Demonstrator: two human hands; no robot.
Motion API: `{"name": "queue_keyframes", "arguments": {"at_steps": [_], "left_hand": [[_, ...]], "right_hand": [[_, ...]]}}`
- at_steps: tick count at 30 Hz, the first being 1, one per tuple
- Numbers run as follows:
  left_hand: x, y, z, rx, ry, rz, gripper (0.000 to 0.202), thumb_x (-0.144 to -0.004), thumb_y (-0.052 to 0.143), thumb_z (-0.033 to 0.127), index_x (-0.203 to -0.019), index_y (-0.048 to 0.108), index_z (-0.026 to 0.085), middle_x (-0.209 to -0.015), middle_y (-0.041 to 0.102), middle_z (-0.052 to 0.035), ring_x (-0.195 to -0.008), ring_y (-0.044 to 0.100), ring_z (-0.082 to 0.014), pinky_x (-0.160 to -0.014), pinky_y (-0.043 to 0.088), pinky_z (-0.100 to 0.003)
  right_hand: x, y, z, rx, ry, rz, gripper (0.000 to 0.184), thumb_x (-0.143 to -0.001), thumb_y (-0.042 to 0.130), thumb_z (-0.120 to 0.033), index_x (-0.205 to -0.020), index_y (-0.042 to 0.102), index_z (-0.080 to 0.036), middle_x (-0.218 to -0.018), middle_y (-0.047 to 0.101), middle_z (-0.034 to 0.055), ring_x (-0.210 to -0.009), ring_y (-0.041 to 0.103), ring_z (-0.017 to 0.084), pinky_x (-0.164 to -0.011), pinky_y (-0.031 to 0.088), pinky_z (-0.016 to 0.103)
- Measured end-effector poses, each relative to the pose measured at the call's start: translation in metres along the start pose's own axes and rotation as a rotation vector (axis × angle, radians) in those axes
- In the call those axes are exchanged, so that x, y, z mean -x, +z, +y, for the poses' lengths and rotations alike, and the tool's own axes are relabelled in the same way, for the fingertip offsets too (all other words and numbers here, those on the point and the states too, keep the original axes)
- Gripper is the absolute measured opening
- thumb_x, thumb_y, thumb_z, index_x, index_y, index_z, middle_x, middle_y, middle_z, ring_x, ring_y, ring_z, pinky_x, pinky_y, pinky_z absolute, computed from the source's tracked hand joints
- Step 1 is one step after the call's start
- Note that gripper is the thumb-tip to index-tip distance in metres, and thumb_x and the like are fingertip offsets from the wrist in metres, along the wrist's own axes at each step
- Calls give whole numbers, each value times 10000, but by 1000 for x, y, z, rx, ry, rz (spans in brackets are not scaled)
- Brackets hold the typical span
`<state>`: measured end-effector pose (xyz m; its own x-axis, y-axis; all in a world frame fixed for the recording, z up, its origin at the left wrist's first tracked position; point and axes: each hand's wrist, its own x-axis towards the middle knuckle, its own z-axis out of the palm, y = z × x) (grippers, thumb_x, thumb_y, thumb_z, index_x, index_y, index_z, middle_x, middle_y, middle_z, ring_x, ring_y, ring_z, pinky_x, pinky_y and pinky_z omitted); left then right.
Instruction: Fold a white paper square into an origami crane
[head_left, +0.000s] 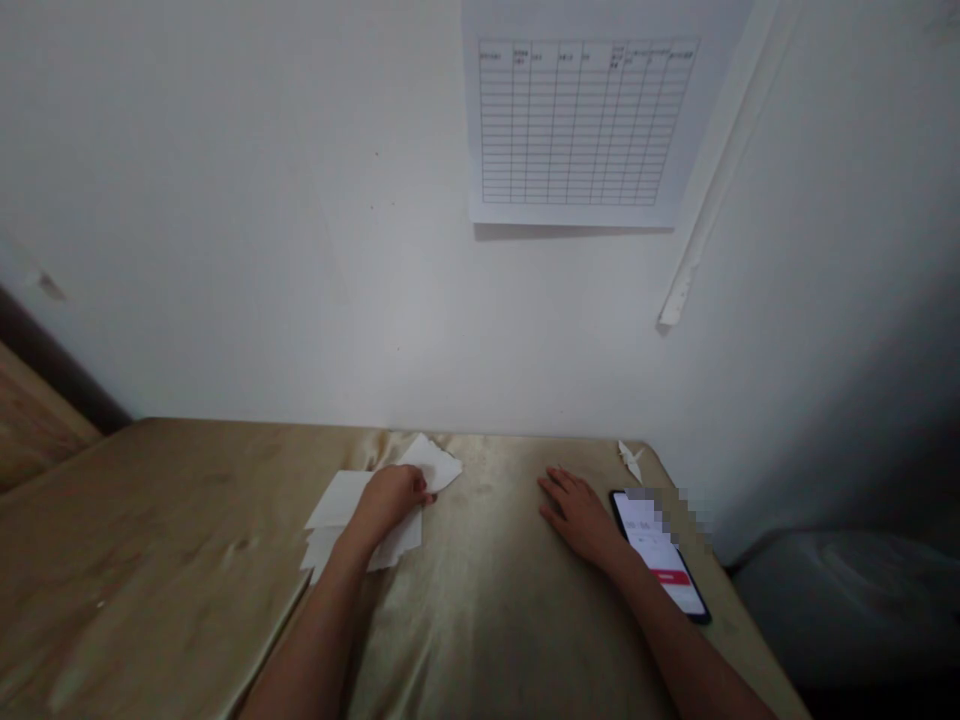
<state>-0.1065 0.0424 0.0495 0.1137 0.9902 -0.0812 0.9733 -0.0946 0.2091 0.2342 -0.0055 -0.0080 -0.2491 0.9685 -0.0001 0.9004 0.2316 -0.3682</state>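
Observation:
My left hand [395,496] is closed on a white sheet of paper [427,462] with a ragged edge, pinching it near its lower side. Under and beside that hand lie several more white paper sheets [341,498], loosely overlapped on the gold cloth. My right hand [577,512] rests palm down on the cloth with its fingers spread, holding nothing. A small folded white paper bird [630,460] sits beyond it to the right. Just right of my right wrist lies a phone [671,575] with its screen lit; part of that area is pixelated.
The gold cloth-covered table [495,620] meets a white wall [262,250] at the back. A printed table sheet [577,130] hangs on the wall, beside a white cable cover [712,200]. A wooden piece [37,420] stands at far left; a dark greyish object [840,600] is right of the table.

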Motion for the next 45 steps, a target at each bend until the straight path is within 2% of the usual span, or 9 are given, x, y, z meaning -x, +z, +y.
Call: {"name": "queue_keyframes", "arguments": {"at_steps": [4, 11, 15, 21, 24, 28, 32, 38, 45], "left_hand": [[-1, 3, 1, 23, -43, -28, 246, -722, 756, 317, -936, 771, 196, -1027, 778, -110, -979, 704, -279, -794, 480, -293], [-8, 4, -21, 140, 60, -10, 161, -777, 651, 207, -891, 765, 199, -1072, 779, -68, -1031, 699, -227, -888, 489, -267], [-8, 0, -27, 106, -41, 71, 173, -816, 637, 268, -926, 738, 181, -1085, 765, -114, -1023, 694, -259, -845, 494, -293], [-8, -1, -30, 105, -182, 178, 191, -800, 685, 377, -875, 692, 202, -1067, 763, -80, -968, 698, -238, -725, 478, -255], [-8, 0, -31, 111, -183, 213, 175, -827, 662, 381, -856, 679, 209, -1092, 758, -70, -980, 697, -238, -748, 481, -258], [-3, -2, -28, 63, -153, 381, 228, -910, 562, 404, -913, 673, 204, -1130, 743, -84, -1002, 684, -266, -838, 487, -310], [0, -4, -17, 61, -8, 509, 248, -955, 512, 377, -938, 677, 192, -1090, 745, -98, -1037, 661, -274, -972, 464, -358], [0, 14, 17, 174, 302, 498, 194, -962, 517, 278, -1001, 692, 203, -1135, 748, -85, -1093, 663, -238, -1161, 348, -441], [13, 54, 74, 252, 656, 261, 182, -946, 543, 221, -950, 725, 227, -1088, 759, -61, -1087, 673, -200, -1186, 320, -452]], "right_hand": [[1, -2, -2, 3, -2, 2, 551, -986, 418, -419, -1498, 442, -218, -1621, 326, 72, -1507, 258, 250, -1239, 177, 453], [1, -1, -1, 6, -10, 5, 556, -987, 419, -412, -1502, 434, -202, -1620, 328, 76, -1506, 257, 245, -1241, 172, 445], [0, -1, 0, 9, -9, 0, 555, -988, 416, -416, -1504, 431, -212, -1624, 320, 71, -1510, 248, 246, -1241, 172, 453], [1, -2, -2, 4, -3, 4, 553, -982, 417, -415, -1501, 437, -222, -1624, 321, 60, -1512, 246, 244, -1241, 178, 455], [2, -2, -2, 6, -4, 10, 554, -983, 415, -419, -1500, 438, -222, -1623, 323, 63, -1512, 246, 245, -1241, 180, 456], [2, -2, -2, 8, -8, 7, 556, -988, 408, -423, -1502, 437, -214, -1621, 326, 67, -1509, 253, 243, -1242, 175, 447], [1, -3, -2, 13, -9, 5, 555, -987, 412, -416, -1500, 439, -208, -1620, 329, 71, -1510, 253, 247, -1242, 175, 446], [2, -1, -4, 9, -8, 19, 548, -974, 432, -402, -1487, 459, -212, -1610, 351, 68, -1501, 271, 258, -1239, 191, 463], [-1, -1, -10, -124, 93, 342, 486, -977, 330, -279, -1374, 569, -134, -1392, 593, 138, -1326, 507, 236, -1170, 358, 388]]}}
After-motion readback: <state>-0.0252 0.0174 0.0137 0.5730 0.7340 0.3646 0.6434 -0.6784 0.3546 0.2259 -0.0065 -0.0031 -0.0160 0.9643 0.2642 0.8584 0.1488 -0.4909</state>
